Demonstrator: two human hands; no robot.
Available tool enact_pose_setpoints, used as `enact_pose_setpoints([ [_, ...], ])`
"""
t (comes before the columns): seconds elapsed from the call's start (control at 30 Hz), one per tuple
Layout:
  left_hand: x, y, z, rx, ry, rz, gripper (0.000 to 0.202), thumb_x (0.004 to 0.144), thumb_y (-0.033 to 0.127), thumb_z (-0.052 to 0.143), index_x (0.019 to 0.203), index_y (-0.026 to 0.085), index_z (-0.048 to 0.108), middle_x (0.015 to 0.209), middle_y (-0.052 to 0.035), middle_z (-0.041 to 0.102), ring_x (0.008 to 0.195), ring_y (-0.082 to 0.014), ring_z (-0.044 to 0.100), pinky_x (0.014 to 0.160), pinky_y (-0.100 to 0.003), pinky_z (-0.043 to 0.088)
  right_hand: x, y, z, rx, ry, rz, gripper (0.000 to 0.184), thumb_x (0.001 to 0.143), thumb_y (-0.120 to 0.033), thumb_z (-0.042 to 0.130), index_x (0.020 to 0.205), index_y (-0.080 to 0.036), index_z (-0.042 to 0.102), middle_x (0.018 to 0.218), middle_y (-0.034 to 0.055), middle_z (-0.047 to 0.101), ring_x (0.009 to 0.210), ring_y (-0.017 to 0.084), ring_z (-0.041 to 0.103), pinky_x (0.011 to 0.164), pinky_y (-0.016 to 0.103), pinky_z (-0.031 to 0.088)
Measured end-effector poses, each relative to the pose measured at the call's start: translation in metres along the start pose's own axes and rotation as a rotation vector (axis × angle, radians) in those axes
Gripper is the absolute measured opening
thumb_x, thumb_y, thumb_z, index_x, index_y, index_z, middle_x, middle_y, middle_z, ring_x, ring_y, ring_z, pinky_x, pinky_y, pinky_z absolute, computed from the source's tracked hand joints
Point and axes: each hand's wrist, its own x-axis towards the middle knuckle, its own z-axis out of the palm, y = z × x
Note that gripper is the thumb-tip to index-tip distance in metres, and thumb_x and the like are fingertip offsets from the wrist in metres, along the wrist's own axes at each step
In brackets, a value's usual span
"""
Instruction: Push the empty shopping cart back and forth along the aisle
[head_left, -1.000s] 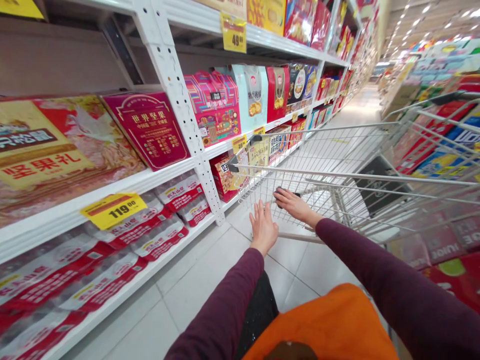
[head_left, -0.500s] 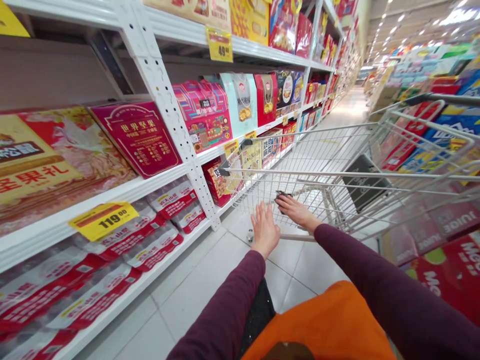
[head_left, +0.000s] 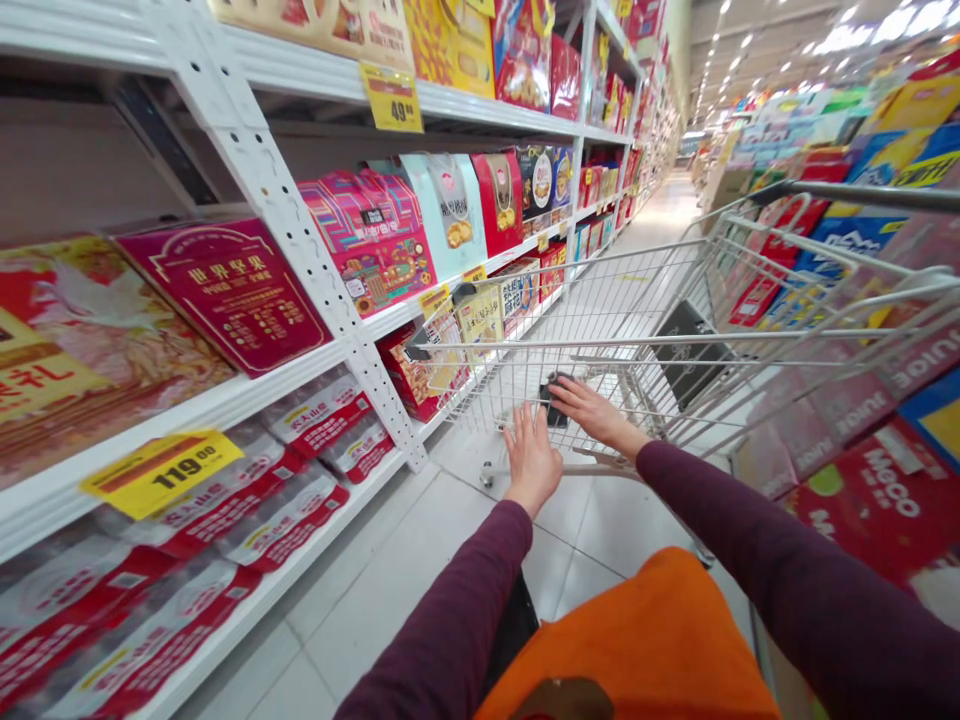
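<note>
My left hand (head_left: 534,462) is raised palm-forward against the near wire side of a metal shopping cart (head_left: 637,345), its fingers spread. My right hand (head_left: 600,415) lies beside it, fingers stretched out, against the same side of the cart. A small black item (head_left: 556,402) shows just behind the right fingertips, partly covered by them; its kind is unclear. I cannot tell whether either palm presses the wires. Both hands appear to hold nothing. The cart stands crosswise in the aisle, its dark handle (head_left: 870,196) at the right and a black panel (head_left: 690,352) in its basket.
On the left run white metal shelves (head_left: 281,225) with gift boxes and bagged snacks. Red-labelled bottle packs (head_left: 300,500) fill the bottom shelf. Stacked cartons (head_left: 885,490) border the right side. Pale floor tiles (head_left: 405,560) lie between.
The shelves and cart have shifted left in view. More of the black item now shows by my right fingers. My hands keep nearly the same pose.
</note>
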Motion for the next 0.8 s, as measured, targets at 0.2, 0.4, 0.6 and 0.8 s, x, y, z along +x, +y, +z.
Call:
enact_pose_setpoints([
  [0.2, 0.0, 0.007, 0.005, 0.006, -0.024, 0.017, 0.072, 0.072, 0.01, 0.05, 0.141, 0.014, 0.027, 0.153, -0.0156, 0.016, 0.142, -0.0276, 0.009, 0.113, -0.053, 0.014, -0.019, 0.0, -0.006, -0.021, 0.021, 0.023, 0.036, 0.087, -0.005, 0.042, 0.114, -0.016, 0.062, 0.131, 0.0114, 0.053, 0.131, 0.026, 0.037, 0.103, 0.05, 0.039],
  [0.4, 0.008, 0.027, 0.01, -0.018, -0.017, 0.061, 0.073, 0.071, 0.01, 0.05, 0.14, 0.016, 0.027, 0.154, -0.0135, 0.014, 0.142, -0.0276, 0.009, 0.113, -0.051, 0.014, -0.013, 0.035, -0.062, -0.08, 0.232, 0.134, 0.038, 0.091, -0.009, 0.037, 0.122, -0.021, 0.056, 0.136, 0.0076, 0.049, 0.136, 0.023, 0.028, 0.108, 0.05, 0.033],
  [0.6, 0.007, 0.037, 0.017, 0.017, -0.023, 0.117, 0.073, 0.071, 0.009, 0.05, 0.14, 0.013, 0.027, 0.153, -0.015, 0.016, 0.142, -0.0276, 0.011, 0.113, -0.051, 0.015, -0.048, 0.017, -0.009, -0.042, 0.006, 0.044, 0.033, 0.087, -0.007, 0.045, 0.114, -0.016, 0.062, 0.13, 0.0104, 0.055, 0.128, 0.024, 0.041, 0.103, 0.047, 0.041],
  [0.8, 0.007, 0.038, 0.019, 0.038, -0.03, 0.115, 0.073, 0.071, 0.009, 0.049, 0.14, 0.014, 0.027, 0.153, -0.0139, 0.016, 0.142, -0.0282, 0.01, 0.113, -0.051, 0.016, -0.055, 0.023, -0.025, -0.086, 0.113, 0.064, 0.032, 0.089, -0.008, 0.043, 0.114, -0.016, 0.062, 0.13, 0.0101, 0.055, 0.13, 0.025, 0.039, 0.103, 0.046, 0.041],
])
